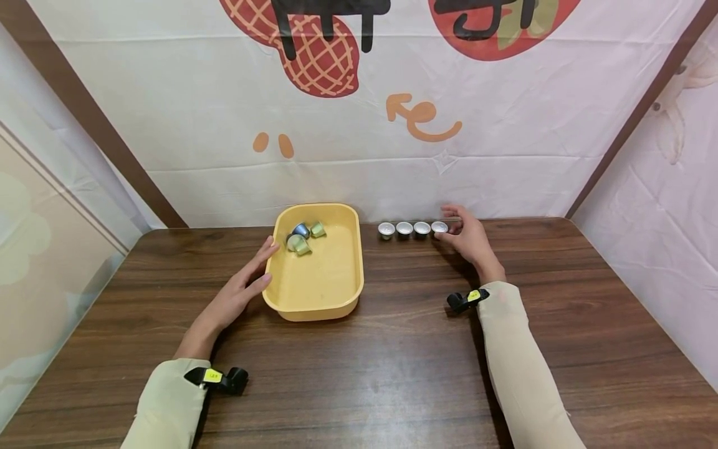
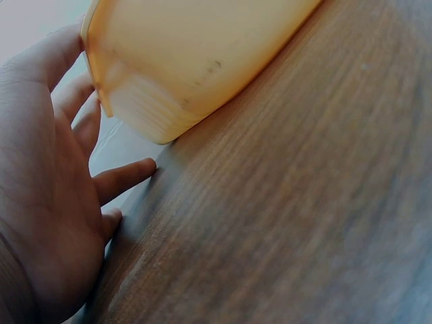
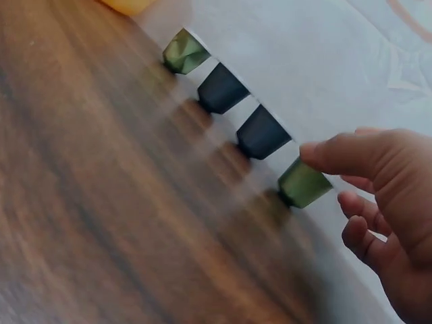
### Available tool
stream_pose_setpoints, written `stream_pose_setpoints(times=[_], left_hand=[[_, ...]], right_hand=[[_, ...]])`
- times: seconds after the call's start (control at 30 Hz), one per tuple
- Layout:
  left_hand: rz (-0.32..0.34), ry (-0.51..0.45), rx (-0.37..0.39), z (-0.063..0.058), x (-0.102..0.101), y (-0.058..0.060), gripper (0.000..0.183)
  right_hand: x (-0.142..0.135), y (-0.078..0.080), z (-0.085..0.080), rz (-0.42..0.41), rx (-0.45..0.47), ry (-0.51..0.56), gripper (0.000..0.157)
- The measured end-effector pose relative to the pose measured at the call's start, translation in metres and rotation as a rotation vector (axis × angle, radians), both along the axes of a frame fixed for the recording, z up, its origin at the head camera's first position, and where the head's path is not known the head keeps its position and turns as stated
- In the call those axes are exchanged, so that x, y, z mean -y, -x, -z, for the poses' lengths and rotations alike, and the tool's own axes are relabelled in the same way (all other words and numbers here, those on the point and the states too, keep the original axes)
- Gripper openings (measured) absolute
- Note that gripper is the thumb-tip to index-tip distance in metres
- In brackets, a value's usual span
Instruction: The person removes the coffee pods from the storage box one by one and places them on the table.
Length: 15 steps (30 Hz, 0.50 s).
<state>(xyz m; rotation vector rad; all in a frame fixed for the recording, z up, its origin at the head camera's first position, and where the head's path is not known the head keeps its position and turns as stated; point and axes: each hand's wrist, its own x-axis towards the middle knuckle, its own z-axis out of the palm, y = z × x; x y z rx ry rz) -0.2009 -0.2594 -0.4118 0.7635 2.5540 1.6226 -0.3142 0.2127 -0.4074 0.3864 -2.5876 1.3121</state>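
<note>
My right hand (image 1: pixel 470 240) is at the right end of a row of coffee capsules along the table's back edge. Its thumb and fingers pinch the end one, a green coffee capsule (image 3: pixel 305 182), at its silver rim. Beside it stand two dark capsules (image 3: pixel 263 133) and another green one (image 3: pixel 185 52), all with silver lids up. With fingers extended, my left hand (image 1: pixel 235 293) rests against the left side of a yellow tray (image 1: pixel 314 293). Inside the tray, a blue capsule (image 1: pixel 301 230) and a few green capsules (image 1: pixel 318 229) lie tipped over near its far left.
Both the tray and the row stand on a dark wooden table (image 1: pixel 381 374). A printed white cloth (image 1: pixel 213 125) hangs right behind the table's back edge. Cloth walls also flank the left and right sides.
</note>
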Motion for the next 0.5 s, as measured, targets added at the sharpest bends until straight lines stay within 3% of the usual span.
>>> stream_pose_setpoints(times=[0.5], left_hand=[[0.015,-0.004,-0.009,0.002,0.002,0.001,0.057]], right_hand=[[0.018,-0.005,-0.022,0.004,-0.134,0.129,0.046]])
